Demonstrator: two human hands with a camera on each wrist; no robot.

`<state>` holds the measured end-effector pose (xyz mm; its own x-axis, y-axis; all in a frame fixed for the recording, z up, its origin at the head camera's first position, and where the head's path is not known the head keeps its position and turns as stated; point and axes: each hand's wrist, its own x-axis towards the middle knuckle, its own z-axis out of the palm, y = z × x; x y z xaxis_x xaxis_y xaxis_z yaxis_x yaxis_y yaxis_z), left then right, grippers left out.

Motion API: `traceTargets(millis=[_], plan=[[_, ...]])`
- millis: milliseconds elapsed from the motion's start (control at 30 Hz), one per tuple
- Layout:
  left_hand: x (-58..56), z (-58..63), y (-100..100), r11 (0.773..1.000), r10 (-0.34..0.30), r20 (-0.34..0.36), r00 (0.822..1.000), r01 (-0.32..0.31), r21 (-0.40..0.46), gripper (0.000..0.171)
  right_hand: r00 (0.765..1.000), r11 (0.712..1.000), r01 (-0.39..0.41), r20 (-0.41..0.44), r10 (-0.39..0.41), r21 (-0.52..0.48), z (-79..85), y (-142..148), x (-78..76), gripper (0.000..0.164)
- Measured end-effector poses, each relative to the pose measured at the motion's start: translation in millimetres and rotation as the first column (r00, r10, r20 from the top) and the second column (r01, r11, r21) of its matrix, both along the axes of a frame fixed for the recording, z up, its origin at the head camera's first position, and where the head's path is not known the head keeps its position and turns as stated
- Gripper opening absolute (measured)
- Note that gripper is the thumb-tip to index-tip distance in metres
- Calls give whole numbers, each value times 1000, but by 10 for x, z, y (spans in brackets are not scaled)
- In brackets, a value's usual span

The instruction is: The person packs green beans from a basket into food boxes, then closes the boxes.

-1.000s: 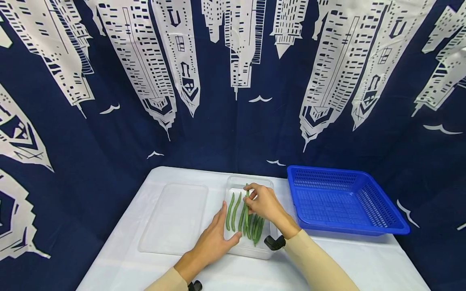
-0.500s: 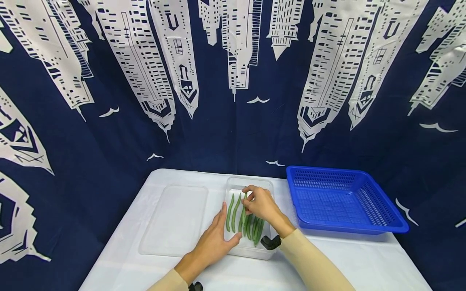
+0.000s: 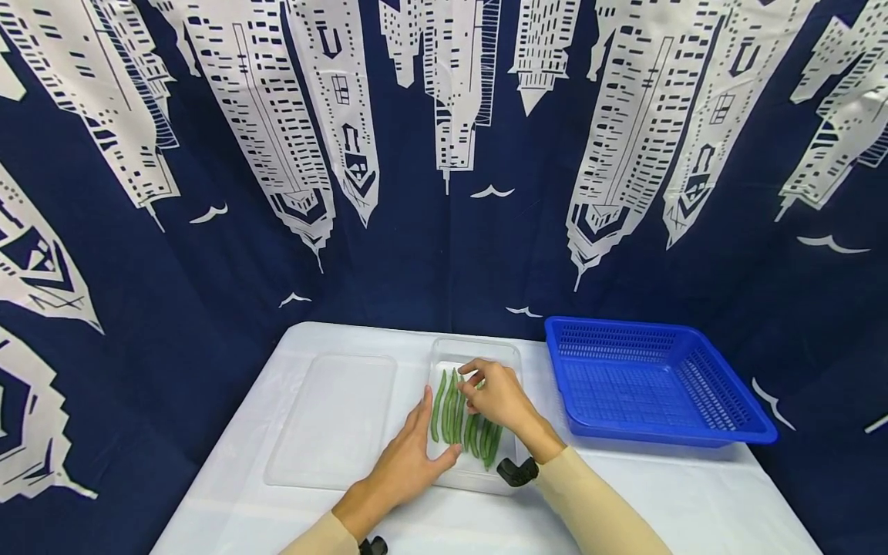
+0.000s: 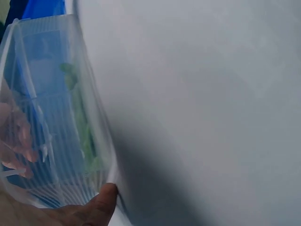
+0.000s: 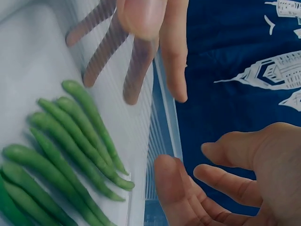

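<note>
Several green beans (image 3: 445, 410) lie roughly side by side, lengthwise, in a clear plastic container (image 3: 479, 340). My left hand (image 3: 409, 462) rests against the container's left side, fingers extended and thumb at the near corner. Its fingers show through the ribbed wall in the right wrist view. Over the beans is my right hand (image 3: 498, 395), its fingers bent and apart; the right wrist view shows nothing between thumb (image 5: 170, 181) and fingers. Part of the bean row is hidden beneath that hand in the head view.
To the left, a flat translucent lid (image 3: 336, 416) lies on the white-covered table (image 3: 229, 493). A blue perforated basket (image 3: 676, 434) stands at the right, with no beans visible inside. Behind the table hangs a navy cloth (image 3: 416, 262) printed with white buildings.
My right hand has moved slightly left, laid the bean it pinched beside the others on the left, and let go. The left hand stays against the container.
</note>
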<state>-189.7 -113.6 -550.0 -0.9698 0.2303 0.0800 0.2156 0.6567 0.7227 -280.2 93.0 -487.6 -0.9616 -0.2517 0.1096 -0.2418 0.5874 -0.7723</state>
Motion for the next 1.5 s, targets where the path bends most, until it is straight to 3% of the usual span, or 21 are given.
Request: traceTargets(millis=[233,367,567,800,1133,1333,1500], plan=[[9,33,-96,997,-61,88,994,56,56,113,999,997,-44,-31,42,-69,28,-50,161,27],[10,18,-216,995,-59,89,994,52,87,109,996,995,-61,-64,56,-83,32,-128,259,28],[-27,75,-518,993,36,20,999,-38,112,100,990,989,-110,-96,101,-95,33,-308,409,35],[-73,169,-940,989,147,-43,988,-146,20,90,977,968,-207,-73,199,-141,-23,-554,529,55],[-93,211,-1497,966,250,23,968,-247,-80,97,970,958,-241,-15,242,-155,-113,-948,666,85],[-148,224,-1712,948,300,111,947,-283,-144,102,981,980,-194,-9,193,-40,-115,-1172,710,93],[-193,204,-1817,939,321,155,934,-293,-179,106,987,989,-146,66,146,-6,-107,-1350,711,102]])
